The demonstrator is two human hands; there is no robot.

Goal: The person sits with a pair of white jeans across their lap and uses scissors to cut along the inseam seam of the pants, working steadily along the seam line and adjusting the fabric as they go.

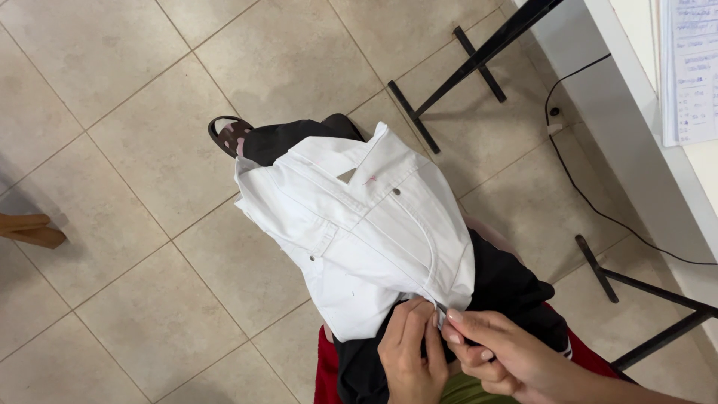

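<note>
A white denim garment (366,232) with small metal rivets lies spread over my lap, its waistband pointing away from me. My left hand (410,352) pinches the near edge of the white fabric between thumb and fingers. My right hand (501,353) meets it at the same spot, fingertips closed on the fabric's edge near a seam. Whether a needle or other small tool is between the fingers is not visible. Black cloth (508,288) lies beneath the white garment.
Beige floor tiles (120,150) surround me. My foot in a dark sandal (228,135) shows beyond the garment. Black metal table legs (471,60) stand ahead, another black leg (643,292) at right, and a black cable (583,194) runs along a white surface with a paper sheet (688,71). A wooden object (30,230) lies left.
</note>
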